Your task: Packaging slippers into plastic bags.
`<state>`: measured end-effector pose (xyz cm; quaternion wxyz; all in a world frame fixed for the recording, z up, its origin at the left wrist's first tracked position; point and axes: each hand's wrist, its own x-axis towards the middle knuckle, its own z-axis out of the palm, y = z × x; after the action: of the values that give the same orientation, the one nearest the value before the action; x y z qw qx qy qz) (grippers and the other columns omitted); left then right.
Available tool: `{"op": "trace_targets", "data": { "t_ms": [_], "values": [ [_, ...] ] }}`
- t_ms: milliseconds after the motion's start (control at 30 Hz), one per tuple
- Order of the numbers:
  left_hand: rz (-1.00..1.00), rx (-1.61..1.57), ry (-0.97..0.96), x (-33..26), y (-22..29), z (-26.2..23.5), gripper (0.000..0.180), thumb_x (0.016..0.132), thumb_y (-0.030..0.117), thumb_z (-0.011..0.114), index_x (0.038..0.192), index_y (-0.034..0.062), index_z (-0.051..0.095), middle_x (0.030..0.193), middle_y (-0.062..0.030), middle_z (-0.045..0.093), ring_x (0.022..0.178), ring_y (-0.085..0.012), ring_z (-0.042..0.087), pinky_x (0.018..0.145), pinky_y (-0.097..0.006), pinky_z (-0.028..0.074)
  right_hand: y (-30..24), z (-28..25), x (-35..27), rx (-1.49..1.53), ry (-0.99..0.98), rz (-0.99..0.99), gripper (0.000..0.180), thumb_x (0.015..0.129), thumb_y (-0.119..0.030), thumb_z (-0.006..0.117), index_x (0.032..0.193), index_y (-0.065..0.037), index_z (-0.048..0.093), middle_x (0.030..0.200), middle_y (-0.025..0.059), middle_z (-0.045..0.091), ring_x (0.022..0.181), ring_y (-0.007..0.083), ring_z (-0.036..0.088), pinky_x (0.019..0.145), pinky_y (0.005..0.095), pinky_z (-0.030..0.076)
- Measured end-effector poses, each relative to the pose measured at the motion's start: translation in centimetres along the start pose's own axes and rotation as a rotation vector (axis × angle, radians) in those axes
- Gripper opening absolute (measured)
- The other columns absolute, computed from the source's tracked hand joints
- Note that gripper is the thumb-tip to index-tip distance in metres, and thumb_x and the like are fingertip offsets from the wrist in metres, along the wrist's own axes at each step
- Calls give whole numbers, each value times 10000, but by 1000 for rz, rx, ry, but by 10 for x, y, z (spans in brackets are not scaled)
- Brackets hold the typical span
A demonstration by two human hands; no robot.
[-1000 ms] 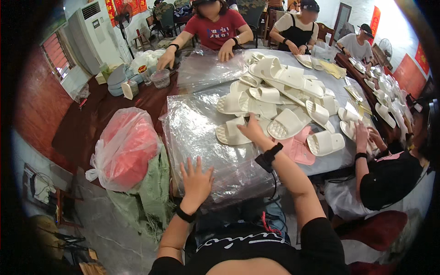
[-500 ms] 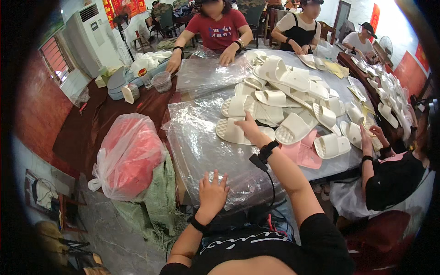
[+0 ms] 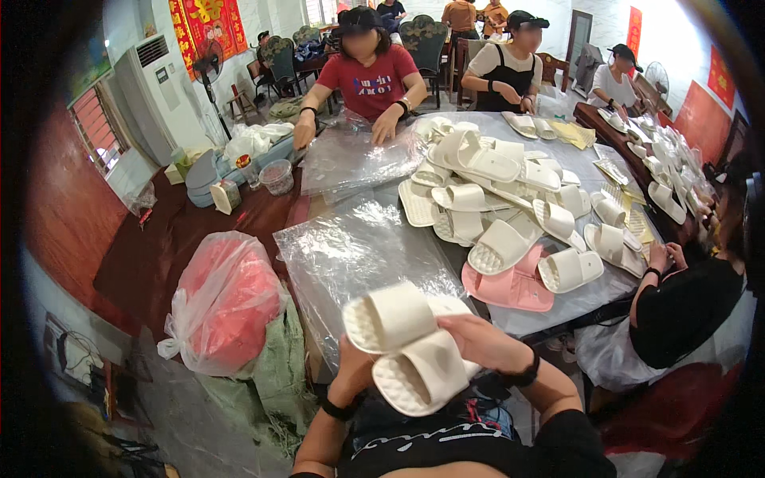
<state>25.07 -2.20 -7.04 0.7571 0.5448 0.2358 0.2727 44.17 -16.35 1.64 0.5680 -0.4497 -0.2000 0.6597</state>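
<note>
A pair of white slippers (image 3: 418, 370) is held up in front of me, side by side, toes to the left and textured insoles showing. My right hand (image 3: 490, 344) is closed round their heel ends. Against the toe ends rests my left hand (image 3: 355, 371), its fingers hidden behind the slippers. Beneath them, a clear plastic sheet (image 3: 358, 247) lies on the near left of the table. A heap of white slippers (image 3: 478, 191) covers the table's middle, with a pink pair (image 3: 508, 285) at its near edge.
Left of the table, a clear bag with pink contents (image 3: 223, 307) rests on a green woven sack (image 3: 279, 374). Across from me, a person in red (image 3: 370, 72) handles more plastic sheets (image 3: 347, 163). A co-worker in black (image 3: 689, 299) sits close on the right.
My right hand has drawn a pair of white slippers from the heap toward me. My left hand has lifted off the plastic sheet and come up against them. The view has shifted slightly.
</note>
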Motion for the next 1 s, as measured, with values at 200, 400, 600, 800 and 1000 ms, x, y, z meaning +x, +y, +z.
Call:
{"op": "trace_targets", "data": {
  "t_ms": [200,400,600,800,1000],
  "values": [
    [486,1417,3,5,-2,-13,488,734,26,562,1218,-24,520,1196,-137,541,1032,-326,489,901,-415,393,24,-20,-43,231,-80,61,416,982,-230,412,1279,61,415,1195,125,580,1017,173,601,885,305,475],
    [761,1429,-6,-2,9,4,568,697,-58,497,1264,-23,497,1286,-101,508,963,-293,504,856,-378,414,46,-28,-42,312,-70,140,412,972,-246,411,1287,19,408,1208,137,570,1036,205,597,901,335,461],
    [677,1438,-103,-30,28,29,629,677,-41,498,1304,11,484,1364,-56,463,1040,-261,481,926,-415,355,65,-30,-15,470,-82,-12,345,940,-127,385,1280,-74,405,1220,87,542,1054,219,570,870,357,453],
    [609,1362,-266,-32,29,29,747,661,-76,480,1390,50,373,1473,-55,322,1382,-288,240,1075,-594,146,56,-2,3,567,-137,-189,591,844,73,406,1391,-126,301,1345,66,446,1163,197,483,977,370,373],
    [662,1108,-422,-36,34,43,815,622,-143,436,1409,48,342,1489,-76,286,1388,-289,232,1081,-609,90,65,-20,40,511,-99,-208,633,811,95,437,1378,-125,263,1307,107,424,1136,225,480,941,351,409]
  ]
}}
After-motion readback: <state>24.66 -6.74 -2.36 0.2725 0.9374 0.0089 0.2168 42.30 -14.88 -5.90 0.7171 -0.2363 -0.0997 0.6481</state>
